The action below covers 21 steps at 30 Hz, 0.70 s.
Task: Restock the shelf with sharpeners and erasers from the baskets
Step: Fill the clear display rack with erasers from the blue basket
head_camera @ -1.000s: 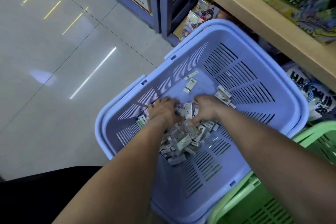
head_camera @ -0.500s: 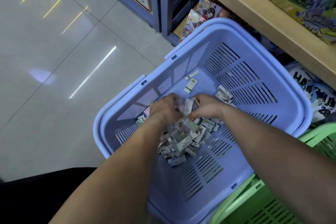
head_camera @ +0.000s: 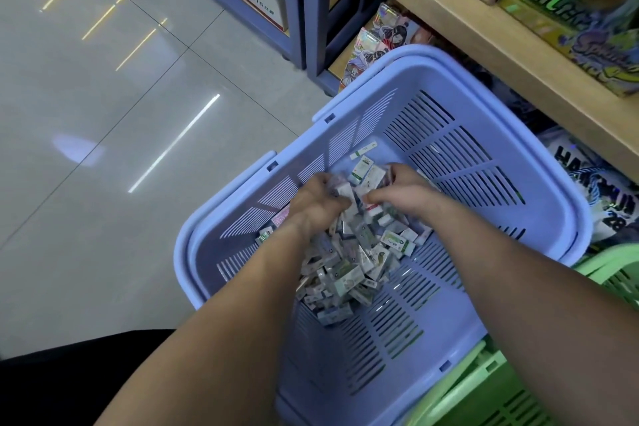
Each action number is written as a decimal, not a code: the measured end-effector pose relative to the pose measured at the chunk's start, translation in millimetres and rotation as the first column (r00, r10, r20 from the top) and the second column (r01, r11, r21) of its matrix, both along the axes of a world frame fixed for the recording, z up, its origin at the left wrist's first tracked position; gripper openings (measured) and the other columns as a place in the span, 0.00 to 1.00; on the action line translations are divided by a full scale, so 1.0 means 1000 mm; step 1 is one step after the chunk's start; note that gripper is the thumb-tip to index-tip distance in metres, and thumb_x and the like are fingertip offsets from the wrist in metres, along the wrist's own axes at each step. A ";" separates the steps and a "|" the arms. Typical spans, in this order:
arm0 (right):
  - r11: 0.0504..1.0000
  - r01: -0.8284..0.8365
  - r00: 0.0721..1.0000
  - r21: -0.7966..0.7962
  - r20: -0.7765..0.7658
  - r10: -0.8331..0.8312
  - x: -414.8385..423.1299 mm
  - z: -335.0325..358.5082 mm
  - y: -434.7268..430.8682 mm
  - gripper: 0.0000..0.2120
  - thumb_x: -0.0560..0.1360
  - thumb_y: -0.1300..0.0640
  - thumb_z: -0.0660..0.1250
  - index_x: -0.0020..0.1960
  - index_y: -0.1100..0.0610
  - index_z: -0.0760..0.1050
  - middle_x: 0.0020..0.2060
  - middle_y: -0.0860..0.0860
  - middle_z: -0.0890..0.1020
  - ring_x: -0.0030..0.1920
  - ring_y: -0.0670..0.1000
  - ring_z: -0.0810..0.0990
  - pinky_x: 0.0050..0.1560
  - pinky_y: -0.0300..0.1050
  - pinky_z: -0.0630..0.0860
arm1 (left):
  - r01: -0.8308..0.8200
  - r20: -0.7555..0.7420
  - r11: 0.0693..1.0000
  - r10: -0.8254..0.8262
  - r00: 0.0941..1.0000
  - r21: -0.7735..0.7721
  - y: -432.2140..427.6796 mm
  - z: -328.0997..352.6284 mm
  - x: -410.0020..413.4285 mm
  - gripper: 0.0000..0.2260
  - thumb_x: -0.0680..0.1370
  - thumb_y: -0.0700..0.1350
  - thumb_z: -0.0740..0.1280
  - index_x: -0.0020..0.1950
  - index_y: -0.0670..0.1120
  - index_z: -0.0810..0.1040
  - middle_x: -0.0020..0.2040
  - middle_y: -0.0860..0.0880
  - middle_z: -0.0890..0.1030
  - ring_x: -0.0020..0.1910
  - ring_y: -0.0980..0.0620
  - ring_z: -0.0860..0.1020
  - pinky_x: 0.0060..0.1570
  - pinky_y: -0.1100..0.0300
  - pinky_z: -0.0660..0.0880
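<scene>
Inside the slatted lilac plastic basket (head_camera: 460,156), small white-and-green boxed erasers (head_camera: 345,273) are gripped by the curled left hand (head_camera: 314,206) and right hand (head_camera: 404,197), held close together.

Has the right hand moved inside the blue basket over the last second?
Yes. The right hand, gripping erasers, has shifted away from the person toward the blue basket's far wall.

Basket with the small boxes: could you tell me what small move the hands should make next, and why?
Probably lift both hands straight up: the left hand and right hand curl round a clump of boxes in the basket, and the shelf stands above.
</scene>
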State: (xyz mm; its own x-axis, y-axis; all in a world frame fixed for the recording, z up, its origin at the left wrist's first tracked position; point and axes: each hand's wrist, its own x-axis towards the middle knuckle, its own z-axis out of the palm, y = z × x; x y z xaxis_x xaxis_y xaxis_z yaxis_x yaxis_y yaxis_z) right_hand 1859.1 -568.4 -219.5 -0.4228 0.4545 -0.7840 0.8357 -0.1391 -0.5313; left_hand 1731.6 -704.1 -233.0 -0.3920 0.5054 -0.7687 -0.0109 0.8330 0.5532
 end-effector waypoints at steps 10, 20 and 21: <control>0.971 0.223 0.961 -0.089 -0.147 -0.234 -0.006 0.026 0.004 0.15 0.70 0.68 0.76 0.53 0.55 0.79 0.48 0.54 0.86 0.51 0.57 0.86 0.54 0.60 0.83 | -0.277 0.272 0.946 0.225 0.936 0.168 0.004 0.029 0.004 0.18 0.75 0.43 0.73 0.64 0.51 0.77 0.46 0.51 0.84 0.36 0.55 0.81 0.39 0.57 0.76; 0.908 0.391 0.856 -0.152 -0.302 -0.419 0.035 0.130 -0.020 0.15 0.73 0.70 0.73 0.55 0.55 0.76 0.49 0.54 0.84 0.49 0.55 0.84 0.46 0.49 0.81 | -0.212 0.454 0.946 0.081 0.887 0.245 0.004 0.130 0.012 0.18 0.80 0.34 0.67 0.68 0.43 0.71 0.58 0.42 0.81 0.49 0.44 0.85 0.45 0.49 0.84; 0.891 0.421 0.828 -0.170 -0.329 -0.454 0.043 0.144 -0.025 0.14 0.74 0.70 0.72 0.55 0.57 0.76 0.49 0.55 0.84 0.48 0.56 0.84 0.48 0.52 0.81 | -0.199 0.456 0.942 0.057 0.888 0.270 0.002 0.145 0.015 0.18 0.80 0.33 0.67 0.68 0.42 0.70 0.57 0.43 0.81 0.50 0.43 0.86 0.48 0.47 0.84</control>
State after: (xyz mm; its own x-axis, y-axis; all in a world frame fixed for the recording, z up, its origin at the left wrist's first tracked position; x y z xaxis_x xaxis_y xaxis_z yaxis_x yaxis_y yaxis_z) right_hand 1901.7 -593.4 -75.2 -0.4490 0.5950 -0.6666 0.4374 -0.5042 -0.7446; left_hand 1746.1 -701.7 -87.6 -0.1305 0.7077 -0.6943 -0.4043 0.6015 0.6890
